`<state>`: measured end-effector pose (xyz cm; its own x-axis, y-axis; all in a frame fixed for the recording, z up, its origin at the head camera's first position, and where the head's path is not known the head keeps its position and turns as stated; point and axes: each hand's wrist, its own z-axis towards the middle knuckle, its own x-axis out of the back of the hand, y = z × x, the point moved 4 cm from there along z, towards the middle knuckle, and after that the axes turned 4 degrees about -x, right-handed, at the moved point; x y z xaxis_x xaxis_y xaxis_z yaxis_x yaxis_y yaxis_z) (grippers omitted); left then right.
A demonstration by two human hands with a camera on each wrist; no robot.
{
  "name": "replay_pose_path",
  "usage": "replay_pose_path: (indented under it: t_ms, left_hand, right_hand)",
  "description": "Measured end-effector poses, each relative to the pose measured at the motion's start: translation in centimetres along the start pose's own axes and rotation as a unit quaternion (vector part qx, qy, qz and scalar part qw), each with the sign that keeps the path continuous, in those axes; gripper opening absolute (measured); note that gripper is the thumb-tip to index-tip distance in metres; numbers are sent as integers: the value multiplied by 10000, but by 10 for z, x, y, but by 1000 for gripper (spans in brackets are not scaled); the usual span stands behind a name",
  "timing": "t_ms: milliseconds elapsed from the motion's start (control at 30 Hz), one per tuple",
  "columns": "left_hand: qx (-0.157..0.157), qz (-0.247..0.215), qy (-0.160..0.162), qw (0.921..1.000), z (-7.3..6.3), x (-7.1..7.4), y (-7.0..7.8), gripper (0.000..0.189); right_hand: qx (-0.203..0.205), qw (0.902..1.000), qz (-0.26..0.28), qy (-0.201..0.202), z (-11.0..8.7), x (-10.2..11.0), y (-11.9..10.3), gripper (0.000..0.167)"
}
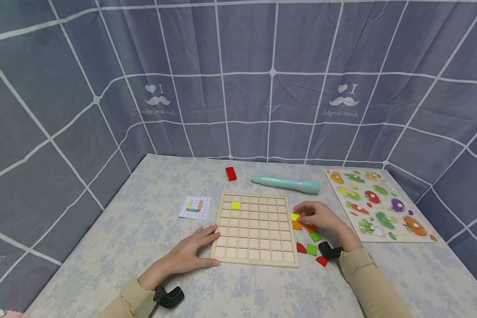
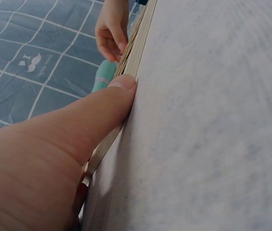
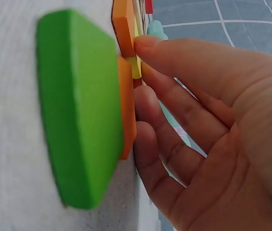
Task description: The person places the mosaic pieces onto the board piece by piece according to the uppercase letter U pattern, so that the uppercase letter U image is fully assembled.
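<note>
A square wooden grid board lies on the table, with one yellow tile in a cell near its upper left. My left hand rests against the board's left side, fingers fairly straight. In the left wrist view its thumb presses along the board's front edge. Just right of the board, my right hand has thumb and index fingertip at a second yellow tile, pinching it at table level. An orange tile lies directly in front of that one. A green piece looms large in the right wrist view.
Red and green pieces lie scattered near the right wrist. Left of the board is a pattern card. Behind it lie a red block and a teal tube-shaped object. A vegetable puzzle board occupies the right side.
</note>
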<state>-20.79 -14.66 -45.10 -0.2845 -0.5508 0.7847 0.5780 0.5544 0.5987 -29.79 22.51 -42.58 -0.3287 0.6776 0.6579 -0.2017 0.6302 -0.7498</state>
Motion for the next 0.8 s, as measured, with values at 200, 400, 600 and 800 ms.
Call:
replay_pose_path:
  t_ms: [200,400,600,800]
  left_hand:
    - [-2,23,1,10000,0,0,0,76]
    - [58,7,-15,10000,0,0,0,77]
    - [57,-30,-16,10000,0,0,0,77]
    - [45,-12,-20,10000,0,-1,0,77]
  right_hand:
    - [54,9999,89,-3,7,-1,16,27]
    - [90,9999,55,34,7,-1,16,25]
    - [119,9999,19,90,5,-2,13,24]
    - [82,9999,16,100,6,-2,14,23]
